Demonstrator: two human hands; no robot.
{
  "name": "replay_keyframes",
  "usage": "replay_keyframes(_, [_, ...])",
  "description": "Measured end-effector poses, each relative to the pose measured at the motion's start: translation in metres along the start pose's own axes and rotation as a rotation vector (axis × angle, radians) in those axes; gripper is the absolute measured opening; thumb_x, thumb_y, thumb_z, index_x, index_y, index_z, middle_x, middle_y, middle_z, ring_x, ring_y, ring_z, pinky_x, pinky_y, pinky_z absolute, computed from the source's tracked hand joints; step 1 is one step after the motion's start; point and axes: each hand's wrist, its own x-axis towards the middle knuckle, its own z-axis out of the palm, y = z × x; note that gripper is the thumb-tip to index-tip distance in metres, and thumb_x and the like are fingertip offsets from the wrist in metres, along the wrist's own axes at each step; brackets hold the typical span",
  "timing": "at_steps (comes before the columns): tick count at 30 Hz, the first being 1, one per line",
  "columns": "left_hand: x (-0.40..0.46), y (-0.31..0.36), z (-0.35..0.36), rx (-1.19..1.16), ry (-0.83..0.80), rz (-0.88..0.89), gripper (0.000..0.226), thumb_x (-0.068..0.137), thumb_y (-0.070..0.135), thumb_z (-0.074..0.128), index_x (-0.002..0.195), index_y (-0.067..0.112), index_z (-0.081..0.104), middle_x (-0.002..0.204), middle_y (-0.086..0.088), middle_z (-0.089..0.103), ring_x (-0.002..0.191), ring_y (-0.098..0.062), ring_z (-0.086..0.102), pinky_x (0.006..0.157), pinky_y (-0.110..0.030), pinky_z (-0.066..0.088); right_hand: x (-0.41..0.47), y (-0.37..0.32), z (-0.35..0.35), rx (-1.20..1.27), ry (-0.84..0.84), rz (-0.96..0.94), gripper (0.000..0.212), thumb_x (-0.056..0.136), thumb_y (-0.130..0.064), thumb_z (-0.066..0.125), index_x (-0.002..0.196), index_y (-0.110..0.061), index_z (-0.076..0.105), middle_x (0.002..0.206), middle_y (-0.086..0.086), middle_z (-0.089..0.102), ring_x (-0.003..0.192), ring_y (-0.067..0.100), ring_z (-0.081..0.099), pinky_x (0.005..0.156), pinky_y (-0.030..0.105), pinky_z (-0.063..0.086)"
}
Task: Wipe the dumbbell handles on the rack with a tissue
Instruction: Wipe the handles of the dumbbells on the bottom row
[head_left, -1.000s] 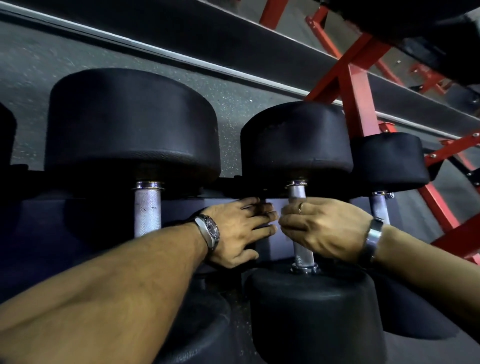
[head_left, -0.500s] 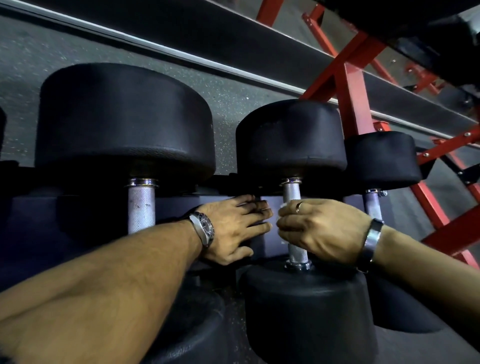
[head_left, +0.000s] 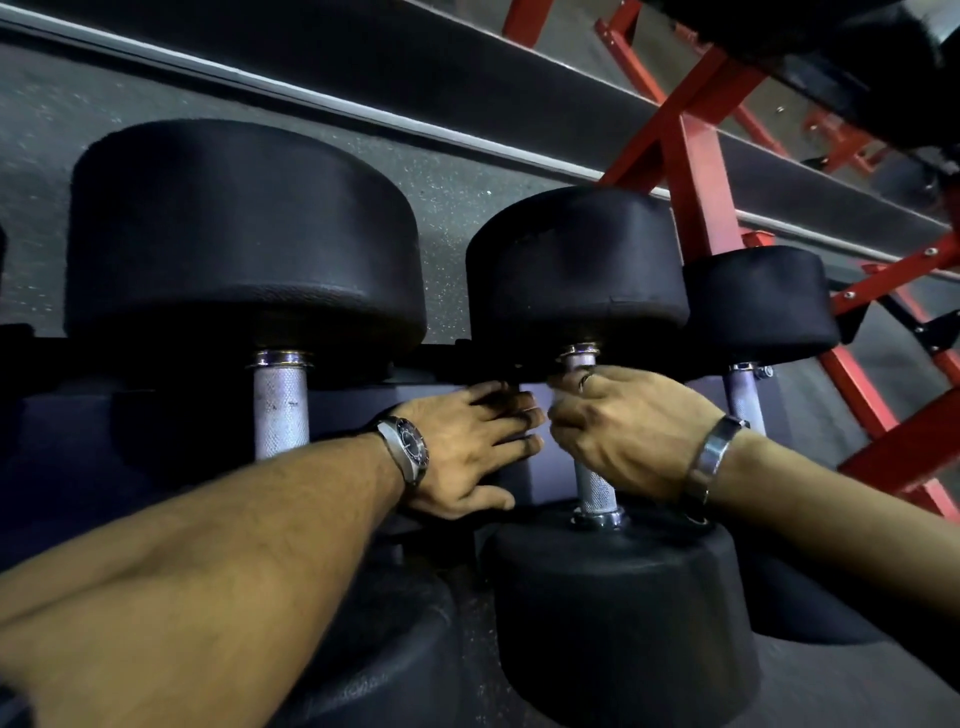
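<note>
From the head view, three black dumbbells lie side by side on a red-framed rack, their silver knurled handles running up and down the picture between thick round rubber ends. The middle dumbbell has its handle mostly covered by the right hand; only a short bare stretch shows below the hand and a sliver at the collar above it. A small pale patch at the fingertips may be the tissue, but it is too hidden to be sure.

The right hand reaches in from the right, its fingers curled and clamped round the upper part of that handle, a ring on one finger and a metal bracelet at the wrist. The left hand comes in from the lower left with its fingers straight and close together, laid flat just beside the handle, tips almost meeting the right knuckles. It wears a wristwatch. The left dumbbell's handle stands bare.
</note>
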Motion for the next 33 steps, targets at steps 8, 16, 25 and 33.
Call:
replay_keyframes(8, [0.001, -0.001, 0.002, 0.017, -0.043, 0.006, 0.072, 0.094, 0.063, 0.036, 0.144, 0.012, 0.050, 0.147, -0.015, 0.050, 0.140, -0.034, 0.042, 0.119, -0.048, 0.024, -0.011, -0.015, -0.022, 0.185, -0.298, -0.154, 0.025, 0.098, -0.022, 0.042, 0.101, -0.024, 0.067, 0.109, -0.006, 0.065, 0.117, 0.023, 0.047, 0.094, 0.039, 0.046])
replay_keyframes(16, [0.003, -0.002, -0.004, 0.016, -0.063, 0.030, 0.081, 0.090, 0.069, 0.042, 0.146, 0.010, 0.045, 0.149, -0.015, 0.047, 0.141, -0.034, 0.039, 0.119, -0.050, 0.026, -0.031, -0.022, 0.002, 1.104, 0.280, 0.588, 0.017, 0.085, -0.025, 0.061, 0.092, -0.030, 0.047, 0.064, -0.009, 0.063, 0.054, 0.008, 0.055, 0.060, 0.033, 0.051])
replay_keyframes(25, [0.028, 0.019, -0.050, -0.079, -0.575, -0.234, 0.074, 0.101, 0.051, 0.039, 0.159, 0.017, 0.008, 0.167, -0.006, 0.004, 0.154, -0.023, -0.002, 0.122, -0.041, -0.005, -0.036, -0.040, -0.002, 1.499, 0.400, 1.104, 0.034, 0.085, 0.000, 0.051, 0.086, -0.027, 0.071, 0.087, 0.000, 0.072, 0.066, 0.011, 0.072, 0.064, 0.031, 0.061])
replay_keyframes(33, [0.029, 0.061, -0.155, -0.402, -0.481, -0.527, 0.069, 0.102, 0.049, 0.039, 0.156, 0.011, 0.020, 0.165, -0.007, 0.015, 0.153, -0.025, 0.006, 0.123, -0.040, 0.011, -0.076, -0.042, -0.043, 1.174, 0.467, 1.313, 0.019, 0.084, -0.019, 0.070, 0.102, -0.021, 0.073, 0.086, 0.000, 0.074, 0.085, 0.020, 0.068, 0.081, 0.025, 0.049])
